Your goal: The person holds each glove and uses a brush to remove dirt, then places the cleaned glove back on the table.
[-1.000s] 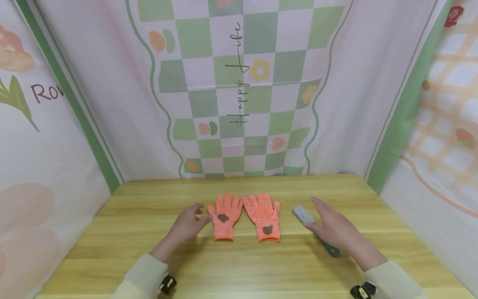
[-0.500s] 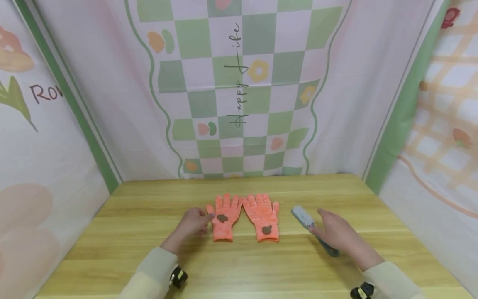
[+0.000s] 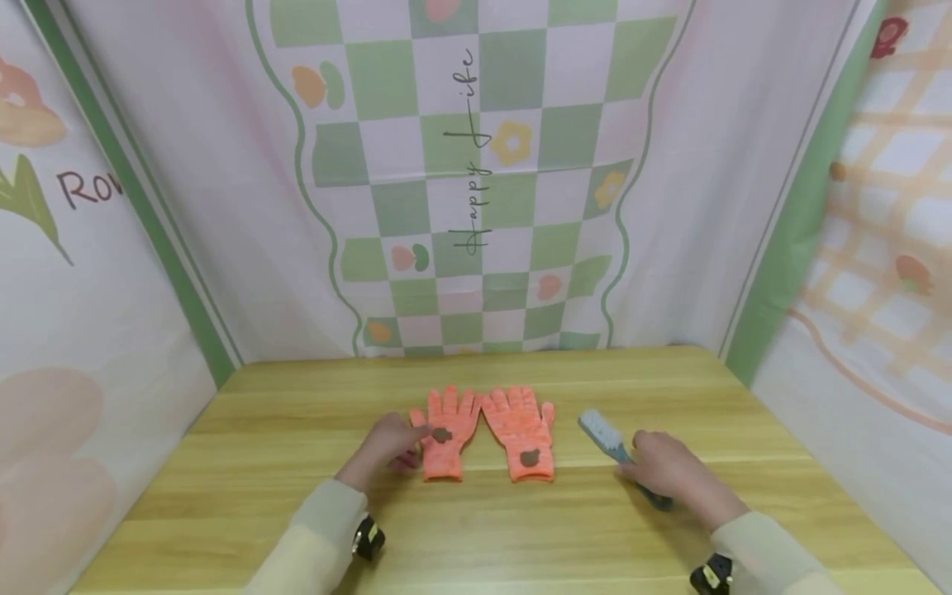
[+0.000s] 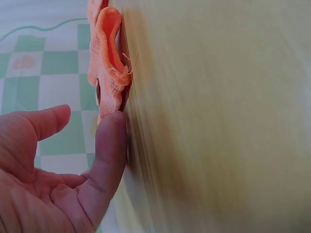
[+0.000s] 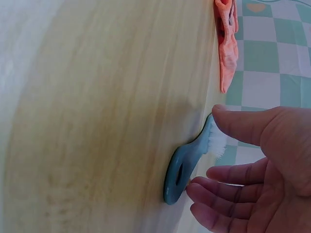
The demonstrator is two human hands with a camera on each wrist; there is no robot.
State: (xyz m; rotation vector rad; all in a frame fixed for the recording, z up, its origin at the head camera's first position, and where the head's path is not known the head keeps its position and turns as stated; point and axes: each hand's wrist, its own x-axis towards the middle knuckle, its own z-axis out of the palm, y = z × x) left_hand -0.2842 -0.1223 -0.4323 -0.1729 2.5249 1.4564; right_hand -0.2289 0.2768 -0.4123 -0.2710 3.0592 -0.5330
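Note:
A pair of orange knitted gloves lies flat on the wooden table, each with a brown stain: the left glove and the right glove. My left hand is at the left glove's outer edge, its thumb over the glove in the head view. In the left wrist view a fingertip meets the glove's edge, while the thumb stands apart. On the right lies a scrub brush with white bristles facing up and a dark teal handle. My right hand is over that handle, thumb and fingers spread on either side.
The wooden table runs back to a green checkered curtain. Printed cloth walls close off the left and right sides. Dark wrist cameras sit at both sleeves.
My left hand has moved slightly right, its thumb now farther over the left glove. The right hand has come down toward the brush handle, its fingers more bent. Gloves and brush stay put.

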